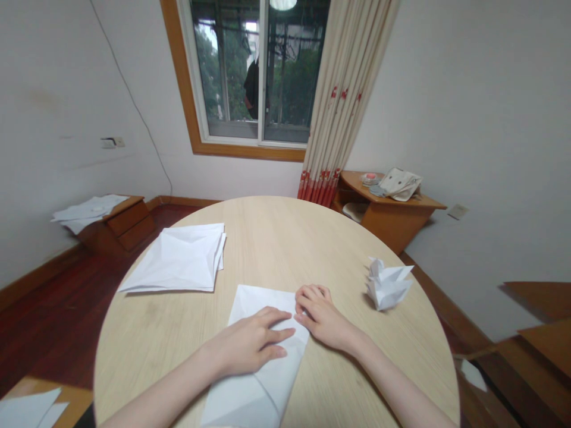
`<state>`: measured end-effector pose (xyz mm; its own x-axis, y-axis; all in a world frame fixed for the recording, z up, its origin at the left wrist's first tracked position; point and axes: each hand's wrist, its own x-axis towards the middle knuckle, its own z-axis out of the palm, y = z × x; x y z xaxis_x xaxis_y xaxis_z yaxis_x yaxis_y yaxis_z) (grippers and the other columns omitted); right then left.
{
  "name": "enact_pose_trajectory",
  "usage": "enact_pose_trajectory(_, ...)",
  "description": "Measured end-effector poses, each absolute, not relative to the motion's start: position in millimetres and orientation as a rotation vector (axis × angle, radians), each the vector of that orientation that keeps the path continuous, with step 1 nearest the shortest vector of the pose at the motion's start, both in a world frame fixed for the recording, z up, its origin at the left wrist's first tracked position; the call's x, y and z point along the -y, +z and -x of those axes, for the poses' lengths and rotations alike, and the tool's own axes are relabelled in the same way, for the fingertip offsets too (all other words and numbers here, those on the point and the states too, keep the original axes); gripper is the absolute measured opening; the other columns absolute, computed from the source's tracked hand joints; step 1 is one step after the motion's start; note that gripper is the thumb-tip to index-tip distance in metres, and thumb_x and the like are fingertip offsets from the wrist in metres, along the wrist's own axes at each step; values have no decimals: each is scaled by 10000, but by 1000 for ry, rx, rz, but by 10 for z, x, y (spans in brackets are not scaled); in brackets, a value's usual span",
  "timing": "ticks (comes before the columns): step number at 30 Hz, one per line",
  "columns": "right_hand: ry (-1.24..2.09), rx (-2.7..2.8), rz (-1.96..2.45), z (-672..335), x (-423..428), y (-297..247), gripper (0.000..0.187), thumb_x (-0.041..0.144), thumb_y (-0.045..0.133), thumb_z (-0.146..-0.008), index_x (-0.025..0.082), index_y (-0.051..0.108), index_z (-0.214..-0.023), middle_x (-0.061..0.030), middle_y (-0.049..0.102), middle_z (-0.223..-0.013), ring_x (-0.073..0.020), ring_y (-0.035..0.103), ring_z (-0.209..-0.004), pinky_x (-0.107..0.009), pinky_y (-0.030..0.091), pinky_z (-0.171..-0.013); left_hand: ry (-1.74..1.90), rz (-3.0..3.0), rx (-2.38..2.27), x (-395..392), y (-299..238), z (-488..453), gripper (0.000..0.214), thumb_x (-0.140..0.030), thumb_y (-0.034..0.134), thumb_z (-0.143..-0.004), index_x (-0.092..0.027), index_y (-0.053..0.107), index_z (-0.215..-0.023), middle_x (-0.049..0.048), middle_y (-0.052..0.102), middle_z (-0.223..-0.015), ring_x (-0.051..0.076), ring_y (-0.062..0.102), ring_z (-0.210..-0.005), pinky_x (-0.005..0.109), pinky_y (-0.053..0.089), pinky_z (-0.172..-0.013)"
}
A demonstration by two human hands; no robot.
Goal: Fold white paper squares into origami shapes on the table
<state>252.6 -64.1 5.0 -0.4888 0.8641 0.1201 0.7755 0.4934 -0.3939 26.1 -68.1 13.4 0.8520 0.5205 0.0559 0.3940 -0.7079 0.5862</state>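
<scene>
A folded white paper sheet (263, 380) lies on the round wooden table (276, 244) near its front edge. My left hand (250, 345) lies flat on the sheet, fingers stretched out toward the right. My right hand (319, 318) rests at the sheet's upper right edge with its fingers curled and pressed down on the fold. A stack of white paper sheets (178, 260) lies to the left on the table. A finished folded paper figure (387, 283) sits to the right.
A low wooden drawer unit (118, 223) with papers on it stands at the left wall. A wooden side table (388, 211) with a bag stands by the curtain (343, 101). More paper (27, 407) lies at the lower left.
</scene>
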Motion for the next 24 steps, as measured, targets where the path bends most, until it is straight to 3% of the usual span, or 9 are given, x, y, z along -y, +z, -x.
enact_pose_trajectory(8, 424, 2419, 1346, -2557, 650, 76, 33, 190, 517, -878, 220, 504, -873, -18, 549, -986, -202, 484, -1057, -436, 251, -1007, 273, -2420, -726, 678, 129, -257, 356, -305, 470, -957, -287, 547, -1304, 52, 415, -1450, 238, 359, -1335, 414, 329, -1094)
enact_pose_trajectory(12, 378, 2376, 1361, -2586, 654, 129, 164, 220, 563, -848, 238, 491, -995, -57, 523, -1136, -244, 432, -1155, -456, 267, -1007, 298, -2416, -756, 664, 128, -238, 347, -312, 472, -956, -309, 555, -1293, 36, 413, -1453, 246, 355, -1333, 431, 326, -1091)
enact_pose_trajectory(19, 497, 2382, 1410, -2608, 710, 210, 243, 251, 693, -761, 224, 456, -811, -50, 469, -1091, -246, 435, -1084, -409, 354, -943, 245, -2423, -777, 673, 188, -244, 344, -290, 476, -954, -292, 566, -1286, 55, 405, -1453, 257, 340, -1338, 443, 317, -1096)
enact_pose_trajectory(24, 541, 2426, 1419, -2586, 747, 193, 294, 242, 727, -734, 218, 443, -809, -47, 465, -1058, -246, 431, -1059, -405, 356, -932, 242, -2421, -767, 674, 196, -243, 345, -308, 455, -963, -286, 564, -1289, 59, 395, -1457, 250, 326, -1345, 429, 312, -1099)
